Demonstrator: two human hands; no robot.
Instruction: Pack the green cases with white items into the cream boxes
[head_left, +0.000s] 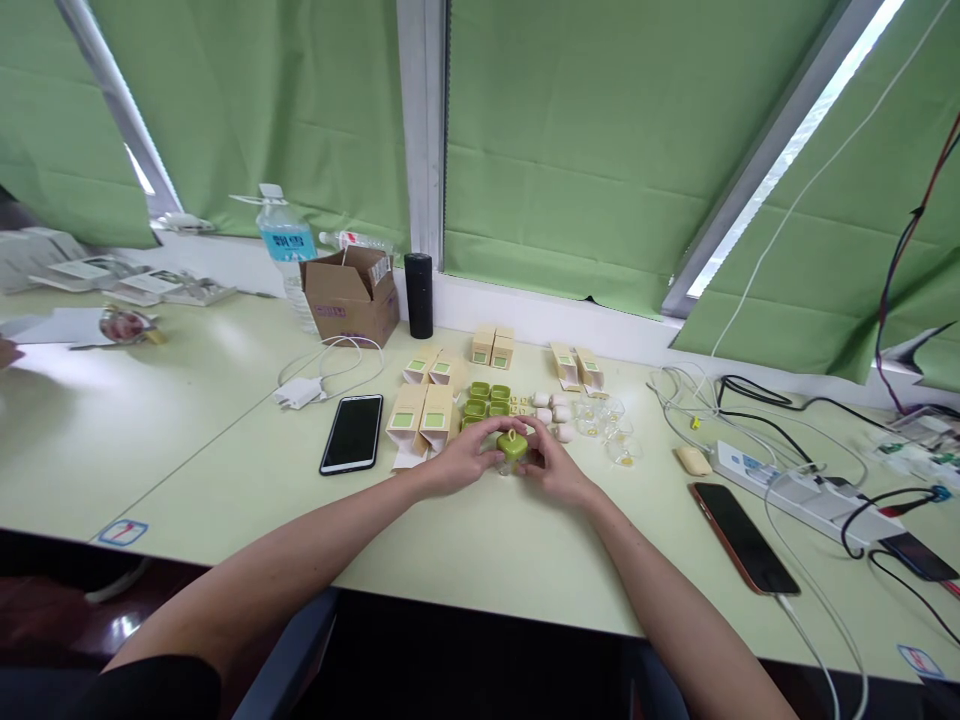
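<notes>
Between my two hands is a small green lid (512, 445) with a pale yellow loop on top, and a clear piece shows under it. My left hand (466, 460) grips its left side, fingers curled round. On the opposite side my right hand (557, 467) closes on it with thumb and fingertips. Just beyond stand several green square cups (477, 408), partly hidden by my left hand. Tiny yellow pieces (519, 401) and pale pink rounded pieces (559, 413) lie behind my right hand. Farther right are clear cups (622, 446).
Open cartons (409, 418) stand left, with others (493, 346) behind. A white-framed phone (352, 433), charger (300, 391), brown box (352, 300), black cylinder (419, 295) and water bottle (289, 250) lie leftward. Rightward are another phone (742, 537), a power strip (795, 495) and cables.
</notes>
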